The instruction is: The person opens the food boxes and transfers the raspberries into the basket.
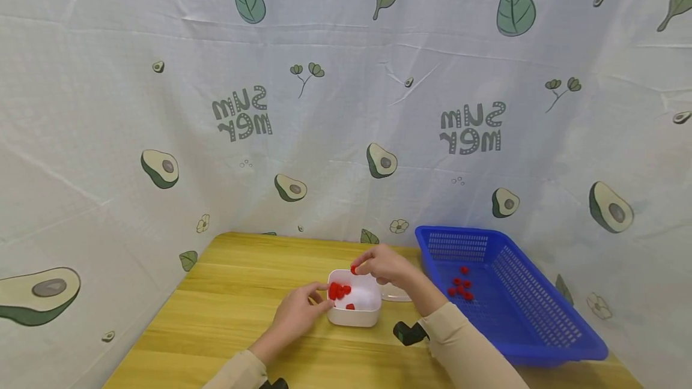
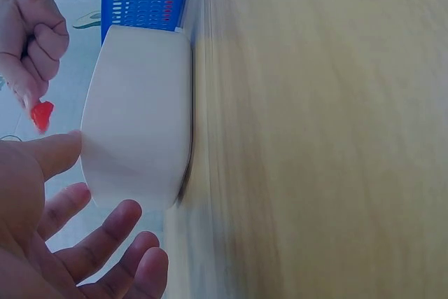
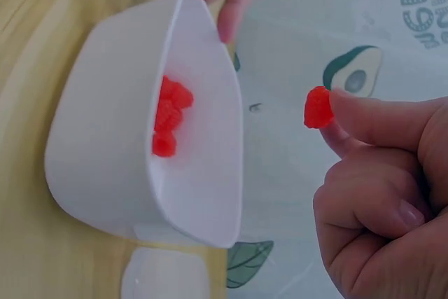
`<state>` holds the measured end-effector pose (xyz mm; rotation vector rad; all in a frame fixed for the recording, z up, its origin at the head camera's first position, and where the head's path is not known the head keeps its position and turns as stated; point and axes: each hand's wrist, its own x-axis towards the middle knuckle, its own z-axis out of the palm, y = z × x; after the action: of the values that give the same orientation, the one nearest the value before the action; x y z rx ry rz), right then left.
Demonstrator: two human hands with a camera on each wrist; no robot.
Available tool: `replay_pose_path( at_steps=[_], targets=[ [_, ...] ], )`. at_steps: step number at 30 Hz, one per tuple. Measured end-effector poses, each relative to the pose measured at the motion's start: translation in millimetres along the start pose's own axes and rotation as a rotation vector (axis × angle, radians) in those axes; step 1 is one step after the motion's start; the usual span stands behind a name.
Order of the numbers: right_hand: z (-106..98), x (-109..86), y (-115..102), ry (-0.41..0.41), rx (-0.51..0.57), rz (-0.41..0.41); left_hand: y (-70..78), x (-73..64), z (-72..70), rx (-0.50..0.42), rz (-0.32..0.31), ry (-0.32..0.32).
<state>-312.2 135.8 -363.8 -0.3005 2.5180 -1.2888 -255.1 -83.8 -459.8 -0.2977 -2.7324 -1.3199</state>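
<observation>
My right hand (image 1: 385, 265) pinches a red raspberry (image 3: 318, 108) between thumb and index finger, its other fingers curled into the palm. It is above the far right rim of a white box (image 1: 354, 317). Several raspberries (image 3: 166, 117) lie inside the box, mostly along its left side, with one near the front wall. My left hand (image 1: 299, 311) is at the box's left side, thumb and fingers spread. In the left wrist view its thumb touches the rim, while the other fingers (image 2: 105, 239) stay loosely extended by the box's end.
To the right stands a blue perforated basket (image 1: 519, 311) with several more raspberries (image 1: 461, 286) toward its left side. A clear lid (image 1: 397, 294) lies on the wooden table (image 1: 243, 269) between box and basket, partly behind my right arm. A patterned curtain (image 1: 335, 107) hangs behind the table.
</observation>
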Motion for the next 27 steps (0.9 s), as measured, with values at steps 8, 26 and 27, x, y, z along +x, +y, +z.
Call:
replay_pose_path(
  at_steps=[8,26,27],
  targets=[
    [-24,-3.3,-1,0.023,0.030,-0.015,0.9,-3.4,-0.6,-0.001,-0.001,0.004],
    [-84,-18.0,18,0.127,0.036,-0.026,3.0,-3.2,-0.5,0.010,0.005,0.013],
    [-87,-19.2,20,0.129,0.035,-0.027,2.9,-3.2,-0.6,0.010,0.006,0.013]
  ],
)
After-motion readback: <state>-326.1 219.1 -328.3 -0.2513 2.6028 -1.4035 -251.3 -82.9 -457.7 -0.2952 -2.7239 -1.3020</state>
